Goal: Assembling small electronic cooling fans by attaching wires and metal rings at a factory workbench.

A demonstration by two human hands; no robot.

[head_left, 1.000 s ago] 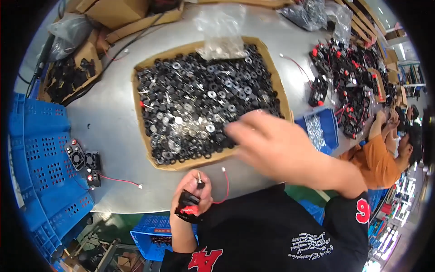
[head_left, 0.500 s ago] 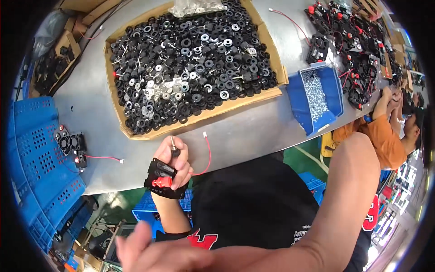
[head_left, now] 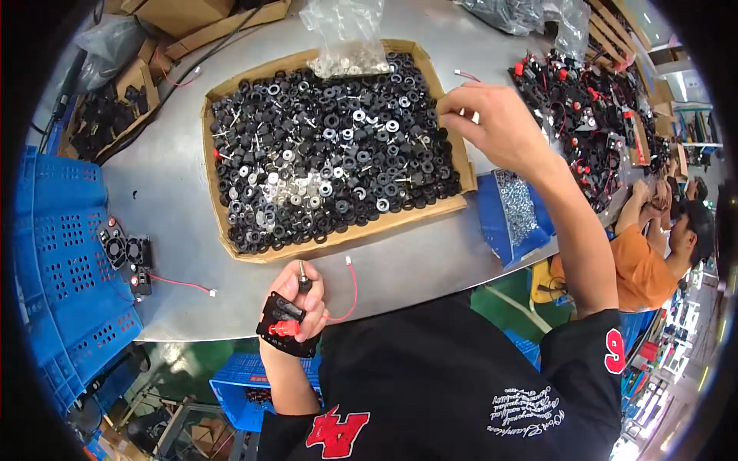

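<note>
My left hand [head_left: 309, 301], low in front of the tray, grips a black panel [head_left: 290, 309] with a red screw terminal [head_left: 284, 328] on it. Thumb and fingers of that hand also hold a black terminal post [head_left: 304, 282] with its metal pin pointing up. A red wire [head_left: 355, 290] with a white plug trails beside it. My right hand [head_left: 496, 127] is over the right rim of the cardboard tray [head_left: 346, 237], fingers curled in a pinch. What they hold, if anything, I cannot make out. Black rings, posts and metal washers fill the tray.
A blue bin [head_left: 492, 219] of small metal parts stands right of the tray. Beyond it lie piled black fan assemblies [head_left: 584, 123]. At left are a blue crate [head_left: 73, 253] and a two-fan assembly [head_left: 127, 252]. A co-worker in an orange sleeve [head_left: 642, 265] sits at right.
My right hand has swung from the lower front, near my body, out to the tray's right rim. The left hand keeps its hold on the panel and post. The view has shifted a little.
</note>
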